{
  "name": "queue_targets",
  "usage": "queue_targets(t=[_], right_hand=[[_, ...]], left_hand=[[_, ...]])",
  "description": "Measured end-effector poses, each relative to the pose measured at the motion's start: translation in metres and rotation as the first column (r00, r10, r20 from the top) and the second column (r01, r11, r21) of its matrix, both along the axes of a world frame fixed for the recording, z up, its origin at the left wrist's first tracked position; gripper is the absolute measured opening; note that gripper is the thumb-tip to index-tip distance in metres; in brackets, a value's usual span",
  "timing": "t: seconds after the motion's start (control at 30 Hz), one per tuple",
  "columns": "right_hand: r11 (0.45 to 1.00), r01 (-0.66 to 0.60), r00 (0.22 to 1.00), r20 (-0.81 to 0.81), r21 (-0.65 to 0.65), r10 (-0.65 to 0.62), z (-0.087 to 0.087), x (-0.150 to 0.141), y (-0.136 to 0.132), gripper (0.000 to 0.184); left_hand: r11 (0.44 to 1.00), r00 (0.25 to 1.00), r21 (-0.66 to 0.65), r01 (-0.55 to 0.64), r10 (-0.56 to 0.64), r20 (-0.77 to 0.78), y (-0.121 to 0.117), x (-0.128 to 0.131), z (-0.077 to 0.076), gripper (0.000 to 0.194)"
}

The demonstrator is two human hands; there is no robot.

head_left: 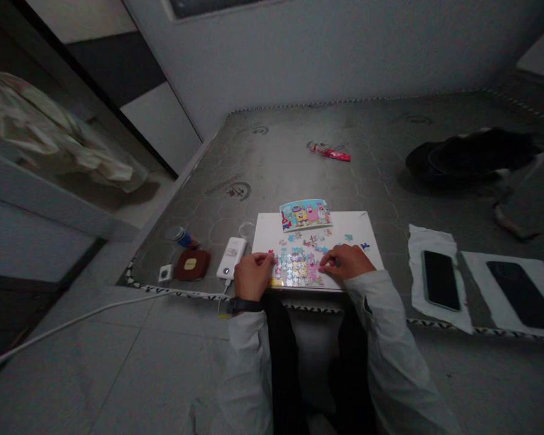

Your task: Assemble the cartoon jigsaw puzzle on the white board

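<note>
Head view: joined puzzle section (294, 269) at white board's (358, 226) near edge, toward near-left corner; left hand (252, 276), fingers drawn together at section's left side; right hand (348, 261), fingers bent in at its right side; whether either grasps piece, cannot tell; sideways push might split section or, with near edge so close, tip pieces off; right sleeve (381, 296) could drag loose pieces (315, 241); power bank (231, 257) likely limits leftward movement; more room seems toward far-right corner
</note>
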State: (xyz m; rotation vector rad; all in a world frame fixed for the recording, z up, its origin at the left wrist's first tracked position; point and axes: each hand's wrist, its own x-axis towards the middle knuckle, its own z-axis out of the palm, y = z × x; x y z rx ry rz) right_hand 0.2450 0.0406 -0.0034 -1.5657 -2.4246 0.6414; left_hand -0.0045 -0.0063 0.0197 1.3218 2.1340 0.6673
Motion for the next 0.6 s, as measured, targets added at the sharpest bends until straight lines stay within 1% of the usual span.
queue_targets(t=[0.07, 0.17, 0.3, 0.4, 0.5, 0.6], right_hand=[[1.000, 0.004, 1.000, 0.002, 0.000, -0.004, 0.000, 0.000, -0.001, 0.011], [1.000, 0.005, 1.000, 0.009, -0.002, -0.005, 0.003, 0.000, -0.002, 0.012], [0.999, 0.024, 1.000, -0.014, 0.046, -0.024, 0.011, 0.006, -0.003, 0.015], [0.990, 0.102, 0.995, -0.022, 0.101, -0.100, 0.017, 0.019, -0.003, 0.016], [0.974, 0.198, 0.980, -0.012, 0.114, -0.198, 0.018, 0.035, -0.002, 0.017], [0.952, 0.285, 0.958, 0.006, 0.108, -0.288, 0.013, 0.050, -0.002, 0.019]], left_hand=[[1.000, 1.000, -0.002, 0.004, -0.004, -0.008, -0.001, 0.001, 0.001, 0.028], [0.999, 0.998, 0.036, 0.009, -0.007, -0.061, -0.002, 0.000, 0.002, 0.029], [0.996, 0.987, 0.086, -0.027, 0.041, -0.156, -0.004, -0.004, 0.001, 0.029], [0.993, 0.966, 0.086, -0.082, 0.100, -0.238, -0.005, -0.008, 0.002, 0.030], [0.989, 0.940, 0.055, -0.139, 0.149, -0.306, -0.006, -0.010, 0.005, 0.032], [0.990, 0.934, 0.016, -0.141, 0.138, -0.331, -0.007, -0.011, 0.007, 0.030]])
